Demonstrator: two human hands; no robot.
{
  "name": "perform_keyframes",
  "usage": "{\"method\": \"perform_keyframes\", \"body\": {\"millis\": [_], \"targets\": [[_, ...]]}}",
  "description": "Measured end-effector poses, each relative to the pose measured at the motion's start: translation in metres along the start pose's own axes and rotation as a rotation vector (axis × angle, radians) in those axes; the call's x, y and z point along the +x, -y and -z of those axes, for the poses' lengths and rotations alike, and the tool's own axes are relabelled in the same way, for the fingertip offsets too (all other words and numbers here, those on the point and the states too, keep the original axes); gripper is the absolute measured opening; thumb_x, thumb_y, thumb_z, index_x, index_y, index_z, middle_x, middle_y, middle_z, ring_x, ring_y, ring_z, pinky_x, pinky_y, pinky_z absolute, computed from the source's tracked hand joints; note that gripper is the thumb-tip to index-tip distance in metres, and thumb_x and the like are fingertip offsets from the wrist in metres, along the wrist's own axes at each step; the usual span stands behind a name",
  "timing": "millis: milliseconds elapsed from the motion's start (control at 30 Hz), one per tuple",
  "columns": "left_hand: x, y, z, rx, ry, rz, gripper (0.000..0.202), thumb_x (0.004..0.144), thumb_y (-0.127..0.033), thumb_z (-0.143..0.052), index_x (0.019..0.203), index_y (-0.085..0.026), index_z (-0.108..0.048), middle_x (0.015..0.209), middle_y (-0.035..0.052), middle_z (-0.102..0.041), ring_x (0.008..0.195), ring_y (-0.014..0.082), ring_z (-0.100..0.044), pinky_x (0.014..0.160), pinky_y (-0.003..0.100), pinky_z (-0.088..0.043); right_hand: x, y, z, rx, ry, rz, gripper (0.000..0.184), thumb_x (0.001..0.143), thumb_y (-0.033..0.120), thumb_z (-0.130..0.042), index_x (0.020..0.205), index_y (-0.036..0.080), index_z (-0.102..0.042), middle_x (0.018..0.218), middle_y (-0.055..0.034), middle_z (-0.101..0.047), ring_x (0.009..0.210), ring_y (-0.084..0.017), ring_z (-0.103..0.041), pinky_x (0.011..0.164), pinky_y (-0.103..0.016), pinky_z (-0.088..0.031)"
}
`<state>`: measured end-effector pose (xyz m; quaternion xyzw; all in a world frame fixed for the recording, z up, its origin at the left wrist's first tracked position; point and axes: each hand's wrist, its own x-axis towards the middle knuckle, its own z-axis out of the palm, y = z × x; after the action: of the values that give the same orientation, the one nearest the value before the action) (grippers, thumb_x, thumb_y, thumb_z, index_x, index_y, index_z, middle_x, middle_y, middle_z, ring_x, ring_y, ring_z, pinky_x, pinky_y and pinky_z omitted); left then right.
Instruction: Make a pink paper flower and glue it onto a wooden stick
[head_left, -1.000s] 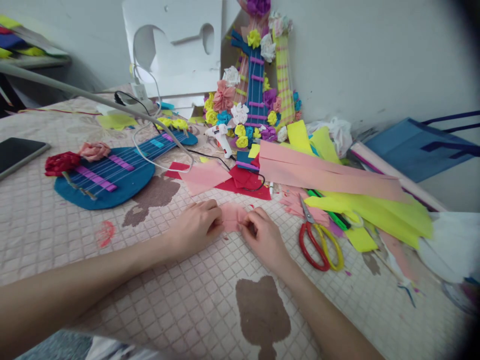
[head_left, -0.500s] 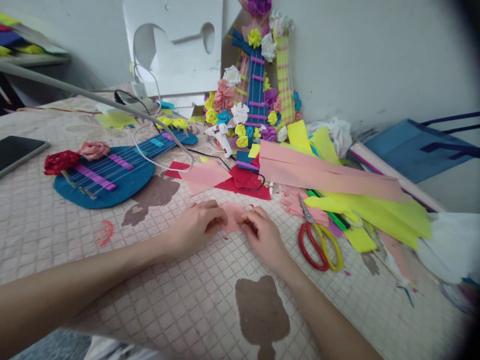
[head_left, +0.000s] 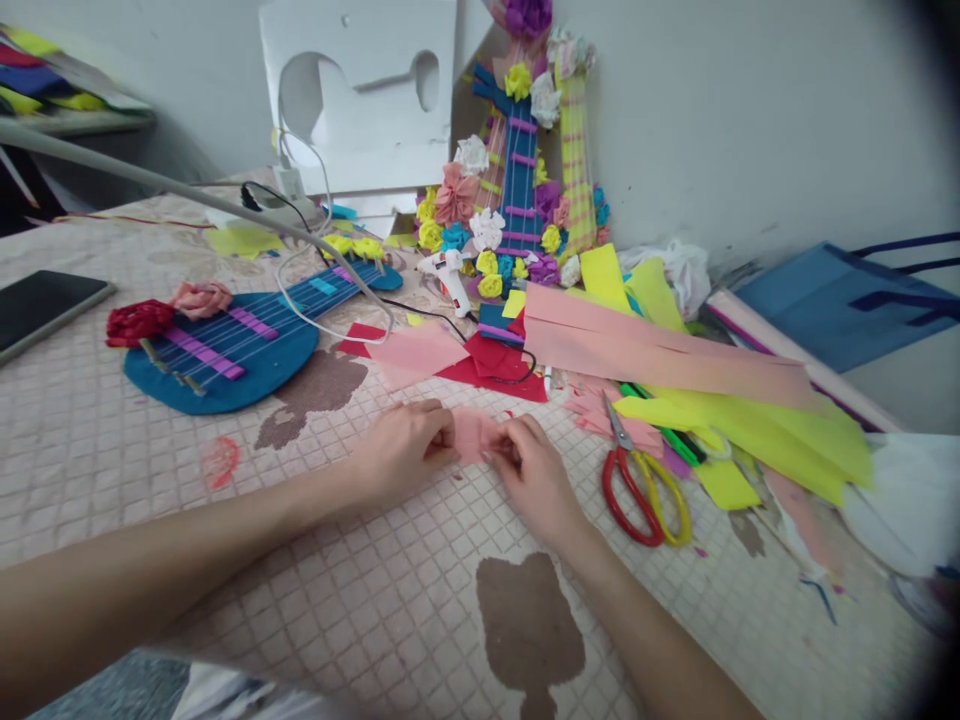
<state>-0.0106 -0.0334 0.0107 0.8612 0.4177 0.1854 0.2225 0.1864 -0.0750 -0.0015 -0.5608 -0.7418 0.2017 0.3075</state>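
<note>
A small piece of pink crepe paper (head_left: 471,436) is held between my two hands, just above the tablecloth. My left hand (head_left: 405,448) pinches its left edge with thumb and forefinger. At the opposite edge, the fingers of my right hand (head_left: 529,468) are closed on the same piece. Beyond them lie a larger pink sheet (head_left: 416,352) and red paper pieces (head_left: 495,362). Scissors (head_left: 634,480) with one red and one yellow handle rest to the right of my right hand.
A blue paper guitar (head_left: 225,350) with paper flowers lies at left, near a phone (head_left: 49,305). A white glue gun (head_left: 448,280) stands behind the red paper. Pink and yellow strips (head_left: 750,425) pile up at right. A lamp arm (head_left: 187,190) crosses the left side.
The view has shifted slightly, so everything sits a little further right. The pink piece shows flatter and wider between my fingers, with both hands still holding it.
</note>
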Motion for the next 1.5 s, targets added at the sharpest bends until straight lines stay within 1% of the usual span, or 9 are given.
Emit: {"method": "perform_keyframes", "body": {"millis": [200,500,667,767,867,1000,1100,1233,1500], "targets": [[-0.001,0.009,0.007,-0.196,0.030,0.021,0.009,0.067,-0.007,-0.054,0.071,-0.015,-0.057,0.069,-0.0009,-0.054,0.060,0.0097,-0.048,0.054,0.020,-0.036,0.000,-0.007,0.008,0.059,0.027,0.025,0.013,0.081,0.009,-0.051,0.085,0.022,-0.052,0.085,-0.0014,-0.050,0.075,-0.015,-0.052,0.067,-0.027,-0.044],[-0.001,0.012,0.004,-0.242,0.036,-0.047,0.015,0.070,-0.006,-0.051,0.073,-0.015,-0.062,0.071,-0.0002,-0.057,0.061,0.0090,-0.048,0.056,0.019,-0.037,-0.002,-0.003,0.009,0.087,0.107,0.094,0.029,0.082,0.005,-0.044,0.098,0.024,-0.060,0.093,-0.0038,-0.050,0.085,-0.016,-0.054,0.074,-0.028,-0.045],[-0.001,0.012,0.006,-0.236,0.057,-0.045,0.013,0.071,-0.008,-0.053,0.075,-0.015,-0.064,0.071,0.0005,-0.057,0.062,0.0097,-0.049,0.056,0.019,-0.037,0.000,0.000,0.003,0.099,0.022,0.028,0.012,0.088,0.020,-0.045,0.089,0.021,-0.058,0.086,-0.0031,-0.052,0.074,-0.015,-0.053,0.064,-0.026,-0.043],[0.000,0.013,0.005,-0.247,0.056,-0.057,0.013,0.070,-0.008,-0.054,0.075,-0.015,-0.064,0.071,0.0004,-0.056,0.061,0.0094,-0.048,0.055,0.019,-0.037,0.002,0.000,-0.005,0.040,-0.067,-0.026,0.002,0.084,0.021,-0.052,0.083,0.021,-0.053,0.082,-0.0018,-0.053,0.073,-0.015,-0.053,0.065,-0.027,-0.042],[0.001,0.015,0.004,-0.265,0.048,-0.053,0.013,0.070,-0.008,-0.054,0.075,-0.015,-0.064,0.071,0.0005,-0.057,0.060,0.0092,-0.048,0.055,0.019,-0.037,0.002,-0.002,-0.010,0.018,-0.099,-0.038,0.005,0.080,0.017,-0.054,0.081,0.021,-0.051,0.082,-0.0012,-0.053,0.073,-0.015,-0.053,0.066,-0.027,-0.042],[0.001,0.014,0.004,-0.323,0.009,-0.008,0.011,0.068,-0.008,-0.055,0.072,-0.014,-0.062,0.068,-0.0010,-0.056,0.057,0.0080,-0.047,0.052,0.018,-0.037,0.002,-0.008,-0.006,0.143,-0.170,-0.069,0.004,0.081,0.018,-0.051,0.084,0.021,-0.050,0.079,-0.0002,-0.054,0.068,-0.014,-0.051,0.062,-0.026,-0.041],[0.002,0.013,0.006,-0.363,-0.088,0.055,0.012,0.068,-0.008,-0.053,0.074,-0.014,-0.061,0.068,-0.0008,-0.058,0.057,0.0078,-0.048,0.052,0.018,-0.038,0.003,-0.011,-0.003,0.247,-0.229,-0.114,0.004,0.083,0.021,-0.049,0.087,0.021,-0.050,0.079,-0.0001,-0.054,0.068,-0.014,-0.051,0.062,-0.026,-0.042],[0.005,0.015,0.007,-0.318,-0.221,0.091,0.016,0.070,-0.009,-0.050,0.083,-0.014,-0.060,0.073,0.0001,-0.057,0.057,0.0079,-0.048,0.052,0.019,-0.038,0.004,-0.012,-0.002,0.305,-0.235,-0.142,0.005,0.085,0.024,-0.049,0.087,0.020,-0.051,0.079,0.0000,-0.054,0.068,-0.013,-0.051,0.063,-0.026,-0.042],[0.007,0.022,0.005,-0.244,-0.197,0.036,0.014,0.074,-0.013,-0.052,0.086,-0.015,-0.057,0.079,0.0010,-0.055,0.062,0.0091,-0.051,0.055,0.020,-0.041,0.007,-0.015,-0.001,0.361,-0.253,-0.184,0.008,0.087,0.026,-0.047,0.085,0.020,-0.052,0.077,0.0000,-0.054,0.071,-0.014,-0.051,0.066,-0.027,-0.041]]}}
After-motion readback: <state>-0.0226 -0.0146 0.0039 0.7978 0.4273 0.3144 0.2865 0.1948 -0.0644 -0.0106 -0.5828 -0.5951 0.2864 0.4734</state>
